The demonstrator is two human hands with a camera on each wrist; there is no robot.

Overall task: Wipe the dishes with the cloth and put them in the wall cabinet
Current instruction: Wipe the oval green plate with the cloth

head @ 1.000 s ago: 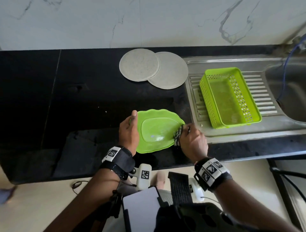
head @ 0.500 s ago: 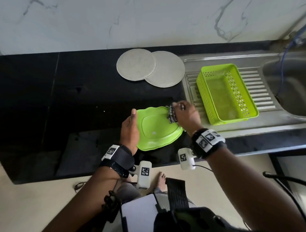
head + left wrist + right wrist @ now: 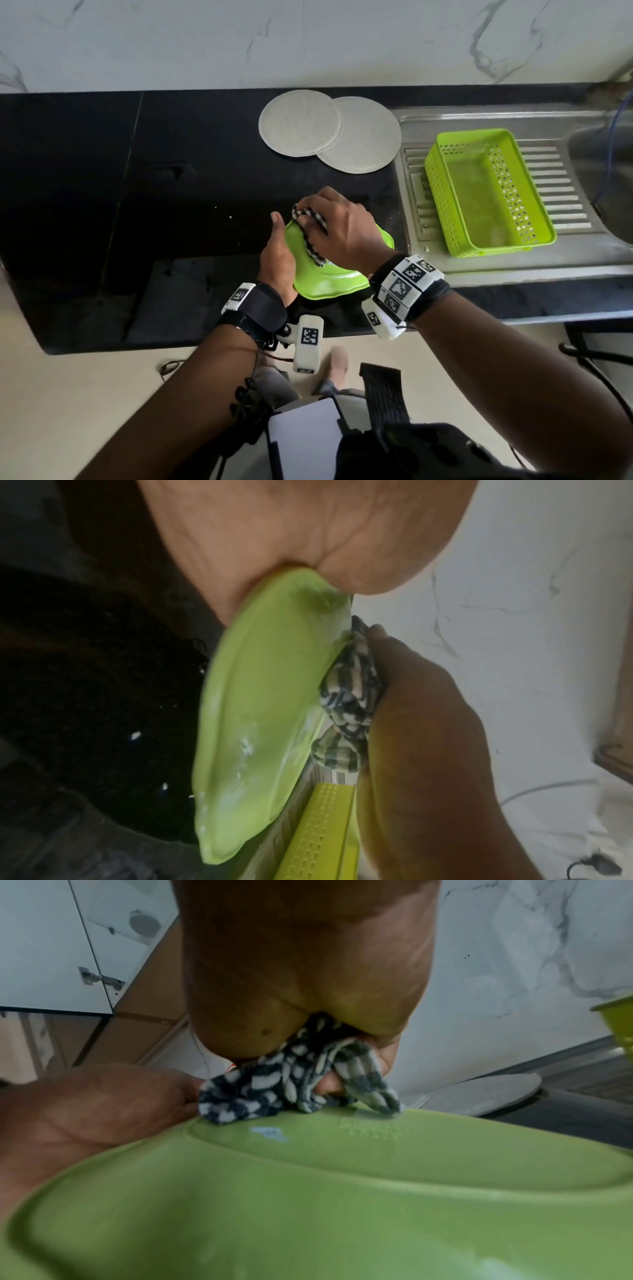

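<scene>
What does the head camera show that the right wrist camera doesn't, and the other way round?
Only the head view shows the green perforated basket whole on the steel drainboard, both grey round mats overlapping on the black counter, and both wrists' tagged bands.

Only the right wrist view shows water droplets and a pale mark on the green plate near the cloth, plus a white cabinet door with a hinge.

Both show the right hand gripping the black-and-white checked cloth against the plate, and the left hand holding the plate's edge.

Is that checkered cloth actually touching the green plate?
Touching. The right wrist view shows the checkered cloth, bunched in the right hand, pressed against the green plate near its far edge.
</scene>
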